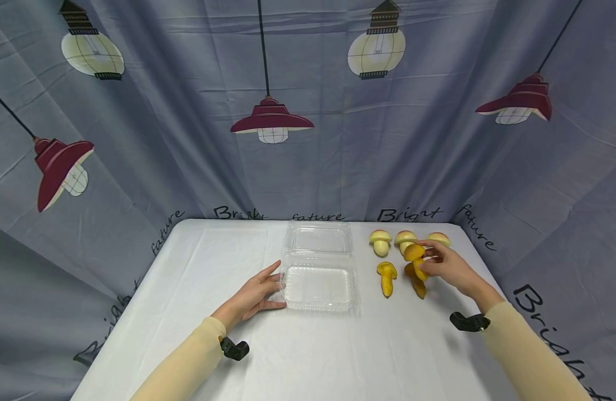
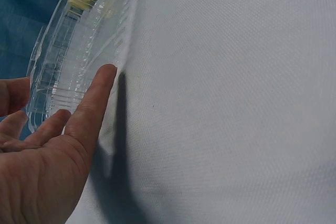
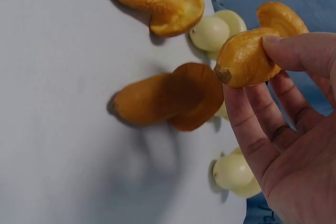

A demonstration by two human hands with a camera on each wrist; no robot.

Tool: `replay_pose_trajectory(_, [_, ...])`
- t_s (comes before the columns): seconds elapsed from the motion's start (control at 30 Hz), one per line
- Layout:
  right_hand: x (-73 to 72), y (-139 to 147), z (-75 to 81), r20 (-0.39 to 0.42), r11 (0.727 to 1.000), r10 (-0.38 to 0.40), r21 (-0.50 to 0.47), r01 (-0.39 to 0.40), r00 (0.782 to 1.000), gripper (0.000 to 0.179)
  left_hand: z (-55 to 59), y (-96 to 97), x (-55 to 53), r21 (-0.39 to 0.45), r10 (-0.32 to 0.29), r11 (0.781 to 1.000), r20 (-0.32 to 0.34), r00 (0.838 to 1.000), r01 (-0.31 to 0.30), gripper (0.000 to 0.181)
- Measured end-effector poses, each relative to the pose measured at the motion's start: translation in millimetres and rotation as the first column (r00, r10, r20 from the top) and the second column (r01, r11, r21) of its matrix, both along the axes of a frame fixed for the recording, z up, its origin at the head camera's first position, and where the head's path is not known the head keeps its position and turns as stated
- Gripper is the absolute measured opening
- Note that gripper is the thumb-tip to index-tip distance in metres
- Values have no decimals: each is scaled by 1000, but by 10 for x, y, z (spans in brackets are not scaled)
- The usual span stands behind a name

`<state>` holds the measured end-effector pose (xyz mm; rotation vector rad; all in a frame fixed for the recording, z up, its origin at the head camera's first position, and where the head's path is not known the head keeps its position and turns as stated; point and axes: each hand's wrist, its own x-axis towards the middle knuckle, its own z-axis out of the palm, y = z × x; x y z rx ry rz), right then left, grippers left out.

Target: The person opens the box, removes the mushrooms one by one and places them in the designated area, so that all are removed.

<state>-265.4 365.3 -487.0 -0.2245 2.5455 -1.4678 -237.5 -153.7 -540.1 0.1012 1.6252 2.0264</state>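
Note:
My right hand (image 1: 445,267) pinches an orange-yellow toy mushroom (image 3: 245,56) by its stem, thumb on one side and fingers on the other, raised above the table. Below it lies a second orange mushroom (image 3: 168,97), in the hand's shadow. Another yellow mushroom (image 1: 386,278) lies to the left. Behind them sit three pale mushrooms with pinkish-yellow caps, one of them a pale mushroom (image 1: 380,243) at the left end of that row. A clear plastic clamshell box (image 1: 318,309) lies with its lid raised back. At its left edge is my left hand (image 1: 255,295), fingers extended against the side.
A white cloth covers the table (image 1: 198,278). Behind and at both sides hangs a grey-blue curtain (image 1: 308,172) printed with lamps and lettering, meeting the table's far edge. The box's clear lid (image 1: 320,238) lies toward that far edge.

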Motion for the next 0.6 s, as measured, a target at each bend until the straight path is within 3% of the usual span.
replay_pose_trajectory(0.6, [80,250,-135,-5,999,-33,1,33,999,69,-11,-10,1,18,1,1000,3,1000,-1,72])
